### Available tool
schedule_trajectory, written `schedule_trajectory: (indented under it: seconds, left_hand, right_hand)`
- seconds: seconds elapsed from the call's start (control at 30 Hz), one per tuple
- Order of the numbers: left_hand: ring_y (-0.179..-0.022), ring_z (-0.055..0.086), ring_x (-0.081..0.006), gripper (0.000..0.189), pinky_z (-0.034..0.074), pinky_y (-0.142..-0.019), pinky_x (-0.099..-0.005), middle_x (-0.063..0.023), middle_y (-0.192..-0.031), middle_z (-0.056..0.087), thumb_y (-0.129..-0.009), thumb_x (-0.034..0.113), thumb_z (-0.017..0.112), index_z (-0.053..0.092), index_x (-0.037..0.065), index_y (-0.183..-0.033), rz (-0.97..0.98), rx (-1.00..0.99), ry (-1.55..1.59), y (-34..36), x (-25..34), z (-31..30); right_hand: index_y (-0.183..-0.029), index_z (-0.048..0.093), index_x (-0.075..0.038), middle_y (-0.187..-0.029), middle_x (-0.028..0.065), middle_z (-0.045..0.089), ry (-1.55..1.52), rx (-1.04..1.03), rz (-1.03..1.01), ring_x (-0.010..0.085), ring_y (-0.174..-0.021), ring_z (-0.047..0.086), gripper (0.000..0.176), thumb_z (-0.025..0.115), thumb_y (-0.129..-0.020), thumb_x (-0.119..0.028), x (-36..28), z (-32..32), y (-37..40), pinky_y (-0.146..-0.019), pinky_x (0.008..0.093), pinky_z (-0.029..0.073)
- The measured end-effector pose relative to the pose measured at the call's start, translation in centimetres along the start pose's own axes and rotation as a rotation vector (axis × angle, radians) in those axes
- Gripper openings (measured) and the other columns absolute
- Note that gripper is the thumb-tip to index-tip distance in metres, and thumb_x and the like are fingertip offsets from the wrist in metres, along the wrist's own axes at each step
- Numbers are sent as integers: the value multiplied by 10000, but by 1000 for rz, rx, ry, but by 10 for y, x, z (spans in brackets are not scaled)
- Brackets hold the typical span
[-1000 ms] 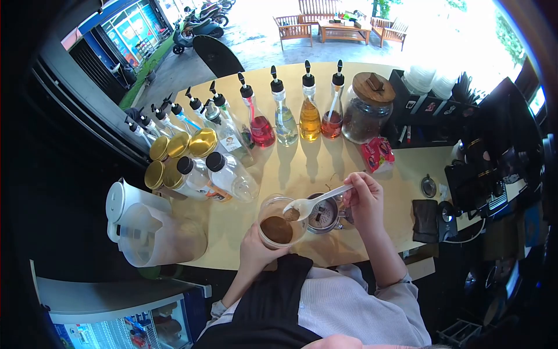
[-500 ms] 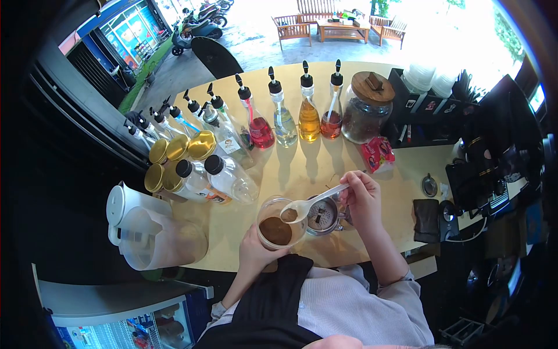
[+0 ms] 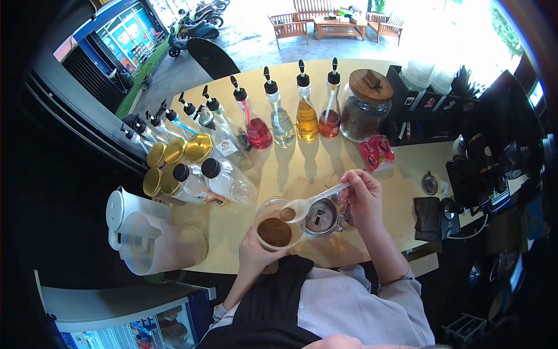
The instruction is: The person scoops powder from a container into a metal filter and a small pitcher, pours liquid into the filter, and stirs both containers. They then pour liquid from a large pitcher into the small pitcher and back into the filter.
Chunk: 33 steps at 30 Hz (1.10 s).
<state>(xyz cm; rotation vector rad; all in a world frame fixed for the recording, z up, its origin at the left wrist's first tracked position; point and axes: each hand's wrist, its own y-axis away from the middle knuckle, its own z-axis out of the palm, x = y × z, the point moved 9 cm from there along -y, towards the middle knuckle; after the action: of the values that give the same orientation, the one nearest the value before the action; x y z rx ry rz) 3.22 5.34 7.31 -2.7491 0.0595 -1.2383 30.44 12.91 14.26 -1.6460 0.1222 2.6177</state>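
Note:
My left hand (image 3: 261, 256) is wrapped round a clear plastic tub (image 3: 266, 210), which is tilted toward me. Brown powder (image 3: 274, 232) covers its bottom. Pinched by the handle in my right hand (image 3: 364, 195) is a whitish plastic spoon (image 3: 319, 196). Its bowl is over the tub's right rim, with a small heap of the same powder in it. Just right of the tub, a metal cup (image 3: 321, 217) with a handle stands on the counter, partly under the spoon. Inside are dark pieces and what looks like foamy brown liquid.
Pump bottles of syrup (image 3: 258, 132) curve along the counter's far side, ending at a wooden-lidded jar (image 3: 366, 110). Gold-lidded jars (image 3: 199, 148) and black-capped bottles (image 3: 229, 183) are on the left, near a white pitcher (image 3: 125, 209) and a clear jug (image 3: 157, 247). A pink packet (image 3: 378, 153) lies right.
The view has shifted slightly. Both hands keep nearly the same place, and the spoon stays over the tub's rim with powder in its bowl.

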Motion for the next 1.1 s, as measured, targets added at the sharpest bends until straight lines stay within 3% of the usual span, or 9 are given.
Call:
schedule_trajectory:
  seconds: [0.3,0.57,0.63,0.67,0.83,1.1]
  left_hand:
    - [-960,655,-346,831,533,-824,-426,-192,-1034,648,-527,427,878,549,-7,-1155,-7,6,34,-1,-8,3]
    - [-961,660,-345,812,535,-831,-419,-190,-1025,656,-525,417,877,572,-7,-1147,-8,12,49,-4,-8,2]
    - [-1138,591,-215,832,469,-986,-349,-143,-1224,601,-552,214,903,525,-10,-1258,-139,-86,180,-5,-12,10]
    - [-1138,591,-215,832,469,-986,-349,-143,-1224,601,-552,214,903,525,-10,-1258,-136,-90,179,-6,-12,11]
    - [-1230,498,-254,882,391,-1061,-395,-162,-1298,507,-600,125,869,401,7,-1338,45,-57,383,-15,-27,26]
    - [-1224,502,-264,864,409,-1041,-400,-163,-1302,499,-627,98,852,375,16,-1343,149,-35,452,-33,-26,32]
  right_hand:
    - [-884,628,-24,-651,16,585,21,-14,-77,64,-545,544,236,526,-995,-205,-3,5,-3,-512,200,413]
    - [-892,623,-22,-641,15,577,-50,-6,-28,62,-532,529,234,514,-999,-200,5,4,-6,-501,197,404]
    - [-895,621,-22,-637,14,573,-85,-5,-17,62,-530,526,231,511,-1000,-197,5,2,-6,-499,196,402]
    - [-900,616,-21,-640,14,570,-123,3,-7,63,-532,526,227,508,-1001,-193,6,-2,-6,-496,197,403]
    - [-919,600,-14,-659,16,569,-225,22,-55,68,-543,538,217,501,-1007,-186,3,-26,-5,-490,203,416]
    - [-915,580,-15,-666,29,573,-305,74,-67,88,-570,560,215,505,-1011,-193,18,-76,3,-497,215,441]
